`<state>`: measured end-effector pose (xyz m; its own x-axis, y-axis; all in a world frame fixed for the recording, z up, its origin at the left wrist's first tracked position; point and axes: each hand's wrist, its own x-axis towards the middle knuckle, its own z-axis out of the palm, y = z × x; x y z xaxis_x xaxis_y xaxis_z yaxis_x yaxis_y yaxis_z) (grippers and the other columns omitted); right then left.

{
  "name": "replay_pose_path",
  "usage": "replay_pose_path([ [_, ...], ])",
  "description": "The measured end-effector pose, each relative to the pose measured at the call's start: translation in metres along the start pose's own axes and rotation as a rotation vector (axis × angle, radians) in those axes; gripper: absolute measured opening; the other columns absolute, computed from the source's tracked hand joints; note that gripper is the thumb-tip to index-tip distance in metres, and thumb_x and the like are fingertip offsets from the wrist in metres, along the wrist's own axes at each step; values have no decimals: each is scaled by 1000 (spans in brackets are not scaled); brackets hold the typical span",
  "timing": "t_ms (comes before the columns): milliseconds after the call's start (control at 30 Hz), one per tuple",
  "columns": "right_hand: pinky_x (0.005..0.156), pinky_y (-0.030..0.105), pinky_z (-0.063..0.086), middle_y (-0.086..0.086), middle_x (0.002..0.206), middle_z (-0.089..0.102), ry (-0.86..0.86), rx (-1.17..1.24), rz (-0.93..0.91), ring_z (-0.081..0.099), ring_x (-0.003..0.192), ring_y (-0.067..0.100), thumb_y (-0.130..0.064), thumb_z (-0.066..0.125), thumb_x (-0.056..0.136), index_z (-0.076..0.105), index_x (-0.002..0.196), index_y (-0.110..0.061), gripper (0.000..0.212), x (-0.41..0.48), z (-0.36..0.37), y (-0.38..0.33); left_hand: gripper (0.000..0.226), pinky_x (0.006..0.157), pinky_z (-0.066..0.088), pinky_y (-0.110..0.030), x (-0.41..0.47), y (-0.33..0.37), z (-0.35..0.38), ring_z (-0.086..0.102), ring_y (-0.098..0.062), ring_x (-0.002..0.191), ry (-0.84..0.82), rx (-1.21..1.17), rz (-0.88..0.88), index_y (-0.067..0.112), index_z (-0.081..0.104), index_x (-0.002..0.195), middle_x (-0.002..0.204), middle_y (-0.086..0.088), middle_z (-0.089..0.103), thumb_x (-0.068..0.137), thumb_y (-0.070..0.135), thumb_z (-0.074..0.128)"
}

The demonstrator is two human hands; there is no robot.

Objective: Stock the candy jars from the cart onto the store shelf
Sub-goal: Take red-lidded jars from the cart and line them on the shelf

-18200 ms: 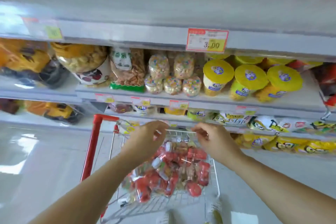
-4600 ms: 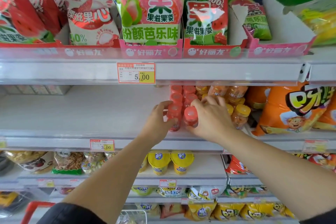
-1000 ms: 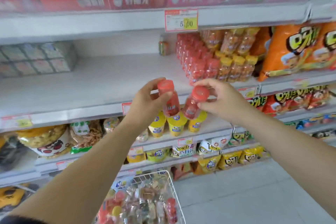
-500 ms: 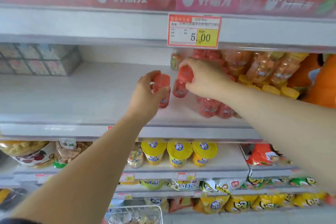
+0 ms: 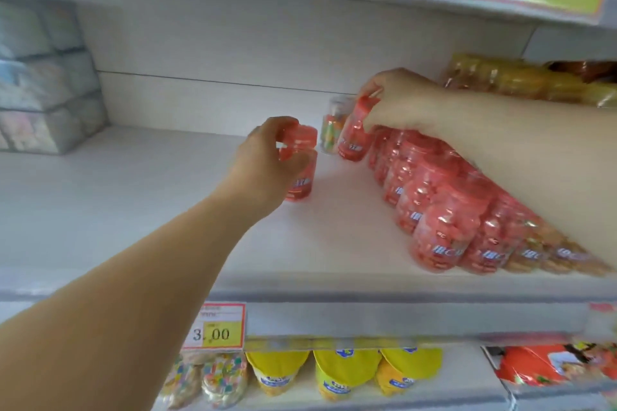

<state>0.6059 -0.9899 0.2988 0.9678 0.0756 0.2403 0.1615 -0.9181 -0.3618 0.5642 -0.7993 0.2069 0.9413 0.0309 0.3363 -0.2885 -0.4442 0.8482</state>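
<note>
I count two red-lidded candy jars in hand. My left hand (image 5: 263,160), fingers curled, grips the left jar (image 5: 300,180) by its lid at frame centre, long axis upright, base at the white shelf (image 5: 133,210). My right hand (image 5: 397,103) pinches the right jar (image 5: 354,137) by its lid, tilted, lid toward upper right, just beside the stocked jars (image 5: 434,210). These are too blurred to count.

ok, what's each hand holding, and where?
Left hand: red candy jar, round lid and neck. Right hand: second red jar, at its lid.
</note>
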Motion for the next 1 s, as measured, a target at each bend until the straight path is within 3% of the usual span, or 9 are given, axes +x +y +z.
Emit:
replay_pose_path([
  [133, 74, 20, 36, 0, 110, 62, 13, -34, -40, 54, 94, 14, -20, 82, 76, 68, 113, -18, 39, 10, -5, -3, 47, 80, 42, -24, 3, 0, -1, 60, -12, 105, -25, 15, 12, 27, 49, 136, 110, 19, 54, 92, 24, 65],
  [267, 75, 22, 38, 3, 121, 62, -1, -122, -29, 55, 99, 19, -13, 74, 83, 66, 116, -17, 34, 26, 5, -9, 48, 87, 43, -27, 0, -2, -5, 59, -13, 108, -23, 13, 25, 26, 48, 137, 123, 12, 57, 92, 22, 65],
  [433, 80, 22, 41, 8, 134, 58, -67, -184, -25, 57, 116, 26, -7, 62, 91, 63, 128, -13, 38, 36, 13, -14, 52, 99, 48, -40, -4, -4, 0, 58, -14, 114, 6, 5, 43, 30, 46, 140, 131, 8, 56, 92, 26, 65],
  [567, 77, 22, 40, 5, 134, 56, -118, -147, -59, 52, 102, 18, -4, 64, 89, 62, 128, -17, 42, 41, 12, -11, 53, 100, 47, -39, -3, -5, 1, 57, -16, 115, 11, 23, 70, 28, 45, 142, 133, 7, 53, 92, 26, 64],
  [633, 75, 23, 42, 3, 131, 56, -150, -103, -81, 53, 104, 18, -4, 69, 86, 62, 125, -20, 43, 44, 11, -10, 53, 99, 47, -36, -4, -5, 0, 57, -15, 115, 9, 31, 78, 28, 45, 142, 134, 7, 52, 92, 27, 64],
  [767, 71, 24, 51, 1, 122, 59, -222, 22, -128, 57, 93, 16, -3, 72, 83, 62, 119, -22, 41, 46, 12, -5, 54, 97, 47, -34, -6, -4, 0, 56, -14, 113, 11, 38, 72, 30, 45, 142, 133, 7, 52, 92, 28, 64],
  [900, 60, 20, 40, -4, 115, 55, -197, -106, -156, 53, 93, 14, -4, 69, 83, 63, 117, -26, 41, 48, 6, 4, 54, 99, 47, -38, -5, -4, 0, 56, -14, 114, 14, 24, 71, 30, 45, 141, 132, 7, 53, 91, 29, 65],
  [1000, 68, 23, 40, -1, 123, 55, -168, -199, -182, 50, 95, 15, -2, 64, 85, 63, 119, -23, 41, 54, 7, 5, 54, 99, 47, -37, -5, -4, 0, 56, -14, 113, 19, 17, 68, 30, 46, 141, 132, 7, 53, 91, 28, 66],
])
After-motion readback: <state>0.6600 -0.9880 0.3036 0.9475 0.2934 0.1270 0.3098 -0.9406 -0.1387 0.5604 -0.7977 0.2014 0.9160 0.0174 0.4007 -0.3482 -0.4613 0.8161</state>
